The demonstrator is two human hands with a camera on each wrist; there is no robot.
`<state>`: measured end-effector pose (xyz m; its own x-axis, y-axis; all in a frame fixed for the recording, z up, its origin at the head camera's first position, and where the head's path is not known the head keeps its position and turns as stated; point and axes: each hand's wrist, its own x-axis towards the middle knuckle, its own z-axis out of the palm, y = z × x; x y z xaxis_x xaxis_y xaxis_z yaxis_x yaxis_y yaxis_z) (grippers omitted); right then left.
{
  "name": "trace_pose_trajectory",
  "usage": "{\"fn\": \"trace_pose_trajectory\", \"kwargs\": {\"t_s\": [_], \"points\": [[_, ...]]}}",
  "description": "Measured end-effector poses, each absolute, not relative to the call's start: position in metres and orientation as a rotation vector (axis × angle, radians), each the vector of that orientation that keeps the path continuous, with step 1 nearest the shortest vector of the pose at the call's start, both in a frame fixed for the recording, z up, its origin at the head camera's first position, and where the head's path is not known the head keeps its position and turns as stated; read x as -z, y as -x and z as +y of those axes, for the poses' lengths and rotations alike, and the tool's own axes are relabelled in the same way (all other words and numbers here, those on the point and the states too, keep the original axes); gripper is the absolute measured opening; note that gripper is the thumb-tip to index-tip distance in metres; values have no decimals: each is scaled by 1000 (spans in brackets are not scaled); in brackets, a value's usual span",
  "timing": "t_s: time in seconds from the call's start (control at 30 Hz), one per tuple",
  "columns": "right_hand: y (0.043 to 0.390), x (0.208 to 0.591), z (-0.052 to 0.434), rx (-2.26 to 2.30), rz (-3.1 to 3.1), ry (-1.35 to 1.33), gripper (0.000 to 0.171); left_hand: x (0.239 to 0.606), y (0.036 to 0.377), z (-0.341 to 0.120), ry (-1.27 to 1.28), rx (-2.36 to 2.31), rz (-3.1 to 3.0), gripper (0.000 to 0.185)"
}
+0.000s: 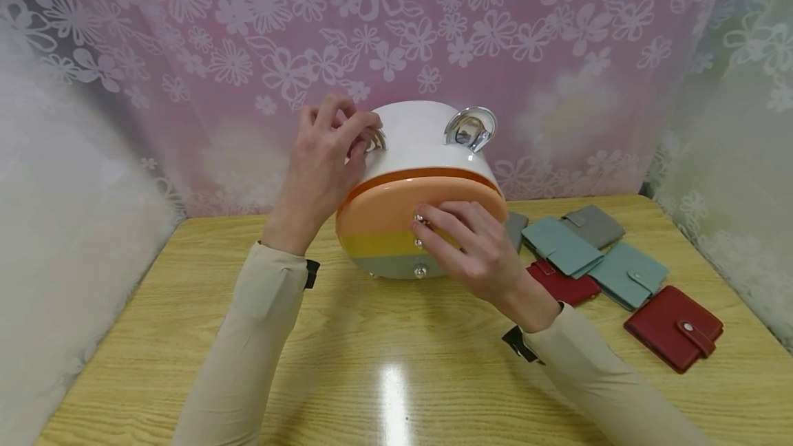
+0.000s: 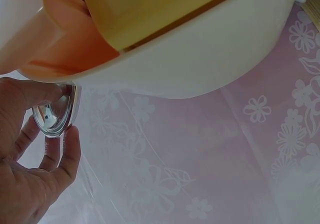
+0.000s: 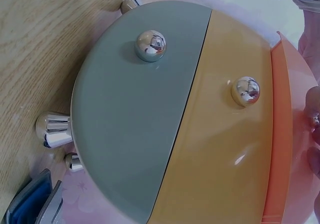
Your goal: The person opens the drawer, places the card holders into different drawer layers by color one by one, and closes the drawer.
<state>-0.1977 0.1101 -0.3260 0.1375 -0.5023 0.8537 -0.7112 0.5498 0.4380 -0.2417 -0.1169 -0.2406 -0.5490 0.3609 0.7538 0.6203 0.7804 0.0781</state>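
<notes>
A rounded white storage box with chrome ears stands on the table, its front split into three drawers. The orange top drawer is pulled partly out; a gap shows behind its front. Below it, the yellow drawer and the grey-green drawer carry round chrome knobs and sit closed. My left hand grips the left ear between thumb and fingers. With its fingertips my right hand pinches the top drawer's knob. Chrome feet hold the box up.
Right of the box lie several snap wallets: a red wallet nearest, teal wallets, another red wallet and a grey wallet. A flowered pink curtain hangs behind the wooden table.
</notes>
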Motion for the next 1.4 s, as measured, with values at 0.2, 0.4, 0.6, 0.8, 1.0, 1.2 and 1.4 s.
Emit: {"fn": "trace_pose_trajectory", "kwargs": {"t_s": [0.2,0.4,0.6,0.8,1.0,1.2,1.4], "points": [[197,326,110,-223,-1505,-1093,14,240,242,-116,720,434,-2209,21],[194,326,111,-216,-1500,-1096,14,239,241,-116,713,437,-2226,21],[193,326,111,-218,-1492,-1096,14,239,241,-115,708,435,-2235,20],[190,325,111,-223,-1497,-1097,16,238,241,-115,711,436,-2233,21],[188,324,111,-237,-1481,-1102,16,238,242,-115,713,443,-2238,21],[186,324,111,-223,-1478,-1106,17,238,242,-115,714,445,-2238,20],[185,324,111,-227,-1470,-1111,17,238,242,-116,713,447,-2235,20]]}}
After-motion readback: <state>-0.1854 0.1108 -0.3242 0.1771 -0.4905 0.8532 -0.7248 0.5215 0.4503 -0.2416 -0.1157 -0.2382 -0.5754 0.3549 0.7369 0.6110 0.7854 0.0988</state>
